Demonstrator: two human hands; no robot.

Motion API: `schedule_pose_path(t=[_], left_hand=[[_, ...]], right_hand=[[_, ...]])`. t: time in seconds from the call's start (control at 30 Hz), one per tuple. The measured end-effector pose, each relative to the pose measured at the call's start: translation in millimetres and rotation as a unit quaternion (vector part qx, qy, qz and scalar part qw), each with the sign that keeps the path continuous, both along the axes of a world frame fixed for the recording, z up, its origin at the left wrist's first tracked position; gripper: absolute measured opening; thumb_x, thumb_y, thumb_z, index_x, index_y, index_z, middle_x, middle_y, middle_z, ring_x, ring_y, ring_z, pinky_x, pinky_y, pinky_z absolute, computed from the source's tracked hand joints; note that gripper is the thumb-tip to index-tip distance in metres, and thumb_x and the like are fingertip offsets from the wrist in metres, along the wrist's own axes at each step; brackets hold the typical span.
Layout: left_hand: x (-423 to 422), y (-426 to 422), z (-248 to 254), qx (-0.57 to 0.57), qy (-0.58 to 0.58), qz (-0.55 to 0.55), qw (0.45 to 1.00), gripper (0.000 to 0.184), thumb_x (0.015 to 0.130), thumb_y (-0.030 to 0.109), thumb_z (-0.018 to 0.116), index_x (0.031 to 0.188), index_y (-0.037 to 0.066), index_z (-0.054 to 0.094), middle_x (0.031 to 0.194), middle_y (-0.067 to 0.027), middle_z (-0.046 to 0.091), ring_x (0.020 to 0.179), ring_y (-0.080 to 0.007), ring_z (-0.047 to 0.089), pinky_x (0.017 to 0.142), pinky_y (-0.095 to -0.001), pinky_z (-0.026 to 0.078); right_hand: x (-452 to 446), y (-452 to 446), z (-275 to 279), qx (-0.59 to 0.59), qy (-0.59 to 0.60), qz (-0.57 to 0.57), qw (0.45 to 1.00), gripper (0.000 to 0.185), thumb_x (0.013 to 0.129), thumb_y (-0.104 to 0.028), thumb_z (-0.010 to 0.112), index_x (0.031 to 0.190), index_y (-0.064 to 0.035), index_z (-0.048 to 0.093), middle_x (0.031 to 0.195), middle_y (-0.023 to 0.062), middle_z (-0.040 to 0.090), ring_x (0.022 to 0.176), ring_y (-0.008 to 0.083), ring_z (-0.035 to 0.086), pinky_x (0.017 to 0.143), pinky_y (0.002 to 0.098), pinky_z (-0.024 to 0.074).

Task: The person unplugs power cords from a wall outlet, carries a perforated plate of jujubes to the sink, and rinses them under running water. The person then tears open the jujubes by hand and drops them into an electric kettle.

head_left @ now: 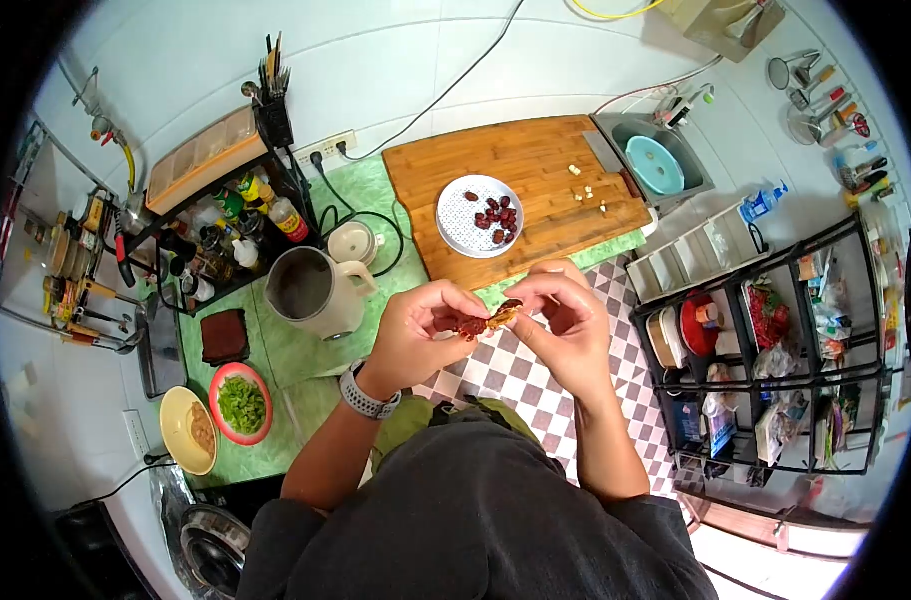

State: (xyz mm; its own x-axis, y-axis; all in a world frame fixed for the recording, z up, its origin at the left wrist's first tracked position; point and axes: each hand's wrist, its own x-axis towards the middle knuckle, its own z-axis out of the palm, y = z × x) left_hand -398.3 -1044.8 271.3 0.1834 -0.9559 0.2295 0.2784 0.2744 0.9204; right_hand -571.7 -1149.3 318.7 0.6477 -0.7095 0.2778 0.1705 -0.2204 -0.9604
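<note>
Between my two hands is a dried red date, pulled open so that its yellow-brown flesh shows. My left hand, with a watch on the wrist, pinches one side of it. On the other side, the thumb and fingers of my right hand grip the torn date. Both hands are above the floor, just in front of the counter edge. Beyond them a white perforated plate holds several whole dates. It rests on a wooden cutting board, where several small pale pieces lie at the right.
A large pitcher and its lid stand left of the board. Further left are a plate of chopped greens, a yellow bowl and a bottle rack. At right are a sink with a blue basin and a black shelf.
</note>
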Motion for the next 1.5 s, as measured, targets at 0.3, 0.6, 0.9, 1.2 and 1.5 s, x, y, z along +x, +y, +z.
schedule_pose_path(t=[0.3,0.6,0.9,1.2,1.5], left_hand=[[-26,-13,24,0.006,-0.087,0.023,0.996,0.036,0.078,-0.014,0.068,0.111,-0.002,0.061,0.103,-0.0078,0.065,0.094,-0.0102,0.064,0.083,-0.0252,0.052],[-44,-23,29,0.027,-0.235,0.032,0.971,0.030,0.077,-0.002,0.078,0.105,-0.002,0.066,0.094,-0.0046,0.070,0.086,-0.0068,0.066,0.079,-0.0237,0.056],[-44,-21,19,0.032,-0.253,0.066,0.965,0.025,0.073,0.001,0.077,0.096,0.000,0.067,0.086,-0.0076,0.072,0.079,-0.0104,0.072,0.075,-0.0253,0.059],[-49,-15,0,0.055,-0.145,0.155,0.976,0.025,0.074,-0.004,0.076,0.096,-0.003,0.065,0.092,-0.0093,0.073,0.085,-0.0117,0.072,0.078,-0.0268,0.059],[-45,-1,0,0.075,-0.027,0.144,0.986,0.023,0.080,-0.011,0.070,0.099,-0.003,0.059,0.095,-0.0073,0.068,0.090,-0.0109,0.067,0.081,-0.0256,0.056]], right_hand=[[-31,0,0,-0.026,0.066,-0.046,0.996,0.020,0.081,0.004,0.076,0.101,0.0010,0.070,0.091,0.0070,0.068,0.085,0.0111,0.066,0.078,0.0245,0.0538],[-54,-17,2,-0.060,0.130,0.009,0.990,0.015,0.079,0.000,0.078,0.093,0.0009,0.071,0.087,0.0051,0.070,0.075,0.0083,0.064,0.071,0.0226,0.0530],[-51,-13,-12,-0.021,0.096,0.009,0.995,0.014,0.077,0.005,0.073,0.090,0.0006,0.068,0.083,0.0033,0.068,0.075,0.0075,0.064,0.069,0.0227,0.0529],[-25,7,-23,-0.205,0.050,-0.122,0.970,0.017,0.071,0.011,0.069,0.086,0.0035,0.064,0.085,0.0078,0.065,0.076,0.0128,0.063,0.070,0.0248,0.0531],[-18,3,-49,0.268,-0.137,0.069,0.951,0.022,0.088,0.008,0.060,0.107,-0.0001,0.059,0.101,0.0093,0.062,0.094,0.0135,0.062,0.084,0.0263,0.0529]])
